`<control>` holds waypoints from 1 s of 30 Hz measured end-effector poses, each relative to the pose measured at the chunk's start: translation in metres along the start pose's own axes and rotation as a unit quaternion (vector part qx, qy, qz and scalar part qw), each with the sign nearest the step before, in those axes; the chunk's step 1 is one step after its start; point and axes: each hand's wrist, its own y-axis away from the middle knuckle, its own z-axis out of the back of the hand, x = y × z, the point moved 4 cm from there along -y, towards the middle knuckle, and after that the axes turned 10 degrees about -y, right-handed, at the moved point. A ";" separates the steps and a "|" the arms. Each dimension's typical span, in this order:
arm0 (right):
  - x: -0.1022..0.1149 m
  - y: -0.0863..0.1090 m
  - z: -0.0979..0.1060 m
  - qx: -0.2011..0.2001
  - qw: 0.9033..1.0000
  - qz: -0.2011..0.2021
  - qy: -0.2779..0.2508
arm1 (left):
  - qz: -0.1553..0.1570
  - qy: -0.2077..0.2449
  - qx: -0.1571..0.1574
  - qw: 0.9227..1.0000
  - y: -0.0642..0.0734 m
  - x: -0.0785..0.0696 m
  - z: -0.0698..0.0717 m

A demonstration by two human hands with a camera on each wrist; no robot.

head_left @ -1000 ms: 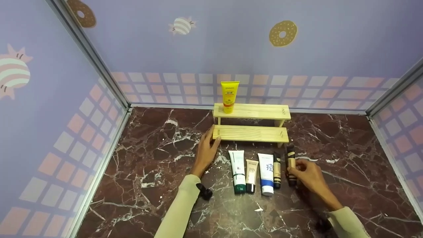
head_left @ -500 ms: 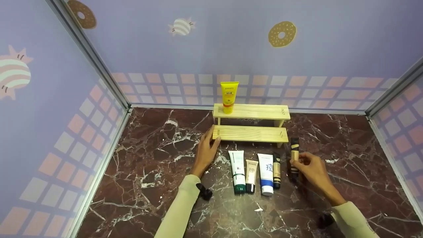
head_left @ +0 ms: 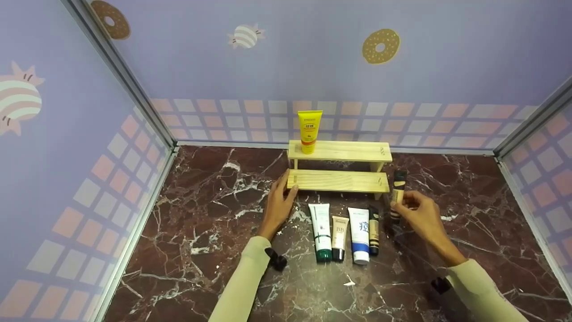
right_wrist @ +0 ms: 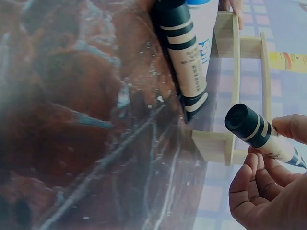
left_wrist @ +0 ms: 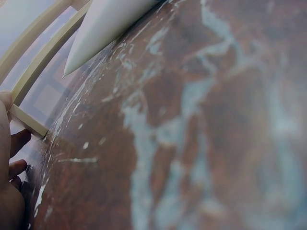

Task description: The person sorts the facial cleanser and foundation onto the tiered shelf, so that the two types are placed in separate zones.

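Between thumb and fingers, my right hand pinches a black and beige tube, right of the wooden shelf. In the right wrist view this tube is tilted, its black cap towards the camera, raised over the marble top. My left hand rests at the left end of the lower step of the two-step wooden shelf, thumb at its front edge and fingers along its side. On the upper step a yellow tube stands upright at the left.
In front of the shelf lie a white tube with green cap, a small beige BB tube, a white tube with blue band and a second black and beige tube. Patterned walls enclose the marble table.
My right hand has lifted the black and beige tube off the table and carried it forward, away from the other tubes, towards the shelf's right end. The left hand has stayed put.
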 end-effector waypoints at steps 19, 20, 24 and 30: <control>0.029 -0.034 -0.004 0.023 0.999 0.020 -0.022 | -0.002 0.003 0.003 1.000 0.000 0.001 -0.001; 0.031 -0.036 -0.004 0.025 0.999 0.022 -0.025 | -0.002 0.003 0.004 1.000 0.000 0.001 -0.001; 0.036 -0.044 -0.007 0.034 0.998 0.022 -0.044 | -0.004 0.002 0.000 1.000 -0.001 0.003 -0.002; 0.046 -0.053 -0.009 0.042 0.997 0.022 -0.059 | -0.005 0.001 -0.001 1.000 -0.001 0.003 -0.001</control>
